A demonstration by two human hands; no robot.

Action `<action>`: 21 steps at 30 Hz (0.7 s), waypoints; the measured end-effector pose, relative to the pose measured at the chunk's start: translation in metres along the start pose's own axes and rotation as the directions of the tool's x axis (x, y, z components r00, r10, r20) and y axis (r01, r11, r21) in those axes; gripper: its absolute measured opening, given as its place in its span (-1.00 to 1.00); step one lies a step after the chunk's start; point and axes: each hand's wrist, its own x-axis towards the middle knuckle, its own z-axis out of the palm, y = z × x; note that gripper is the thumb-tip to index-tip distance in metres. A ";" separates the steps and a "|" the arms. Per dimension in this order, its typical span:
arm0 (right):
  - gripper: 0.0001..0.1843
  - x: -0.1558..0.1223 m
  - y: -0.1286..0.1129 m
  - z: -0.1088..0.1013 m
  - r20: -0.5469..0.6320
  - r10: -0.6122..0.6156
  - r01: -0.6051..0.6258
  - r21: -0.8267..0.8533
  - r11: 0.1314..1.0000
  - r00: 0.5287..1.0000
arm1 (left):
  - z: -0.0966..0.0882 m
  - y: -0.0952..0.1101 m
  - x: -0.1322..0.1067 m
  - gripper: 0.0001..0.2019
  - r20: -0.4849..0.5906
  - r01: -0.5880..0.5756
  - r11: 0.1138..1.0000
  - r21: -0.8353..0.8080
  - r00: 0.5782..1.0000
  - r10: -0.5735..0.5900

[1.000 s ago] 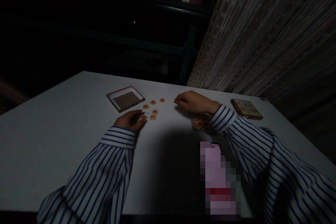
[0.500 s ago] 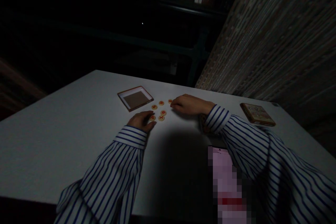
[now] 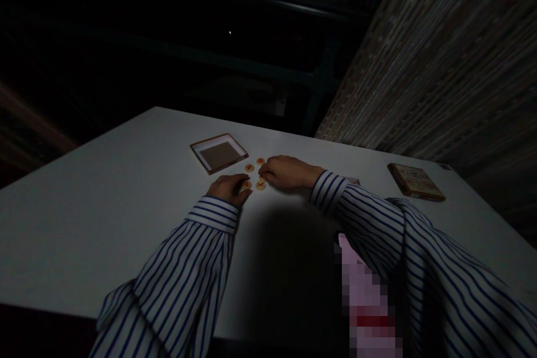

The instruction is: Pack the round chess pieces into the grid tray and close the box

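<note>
Several round, pale Chinese chess pieces with red characters lie in a small group on the white table [image 3: 138, 218]. My left hand [image 3: 226, 188] rests at the group's left side, its thumb and fingers apart around a near-left piece [image 3: 246, 185]. From the right, my right hand [image 3: 289, 172] reaches in with fingers bent together and pointing down. Its fingertips are on a piece at the group's right, mostly hidden beneath them. Other pieces in sight are a front piece [image 3: 260, 185], a left piece [image 3: 249, 168] and a back piece [image 3: 260, 161].
An open shallow tray-like box part [image 3: 216, 171] lies just behind and left of the pieces. A flat brown box [image 3: 417, 182] sits at the table's right. Another object shows partly behind my right sleeve. A strand curtain [image 3: 377, 67] hangs beyond the right edge.
My right hand has moved left and slightly nearer, onto the group; the piece that was at its fingertips no longer shows separately. My left hand stays by the same piece. The view has shifted slightly.
</note>
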 end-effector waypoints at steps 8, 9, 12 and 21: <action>-0.65 -0.006 0.003 -0.008 -0.011 0.023 -0.023 -0.005 1.000 1.000 | -0.001 0.001 0.001 -0.58 0.013 0.016 1.000 0.004 1.000 -0.016; -0.65 -0.007 0.004 -0.009 -0.011 0.022 -0.022 -0.005 1.000 1.000 | -0.001 0.002 0.000 -0.59 0.015 0.028 1.000 0.003 1.000 -0.028; -0.66 -0.010 0.005 -0.012 -0.012 0.024 -0.024 -0.001 1.000 1.000 | -0.005 0.006 -0.001 -0.60 0.000 0.074 0.997 -0.014 0.997 -0.074; -0.63 -0.026 0.012 -0.025 -0.066 0.034 -0.034 0.010 0.999 0.997 | -0.009 0.014 -0.005 -0.60 -0.131 0.129 0.969 -0.210 0.979 -0.159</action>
